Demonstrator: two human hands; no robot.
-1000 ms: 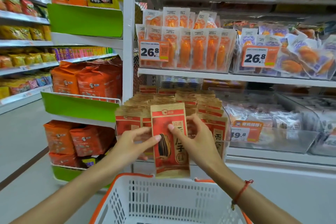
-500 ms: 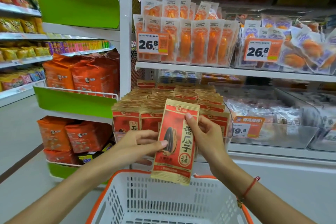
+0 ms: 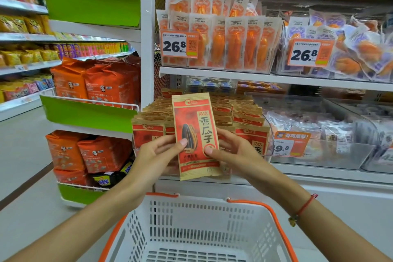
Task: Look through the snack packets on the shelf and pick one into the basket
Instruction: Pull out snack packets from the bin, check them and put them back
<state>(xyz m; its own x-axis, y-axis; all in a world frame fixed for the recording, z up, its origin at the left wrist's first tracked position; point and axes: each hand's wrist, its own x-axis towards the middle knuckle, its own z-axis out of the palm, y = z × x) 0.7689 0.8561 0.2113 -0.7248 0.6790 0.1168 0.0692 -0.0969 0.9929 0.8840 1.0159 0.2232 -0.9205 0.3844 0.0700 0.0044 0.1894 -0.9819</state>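
Head view: both hands, left hand and right hand, pinch one sunflower seed packet at twelve o'clock above the empty basket; dropping it in remains.

Red-and-tan packet with black striped seed; white basket, orange rim.

You hold a red seed packet upright at frame centre, your left hand and right hand pinching its sides. Behind it stand matching packets on the shelf; the white basket sits below.
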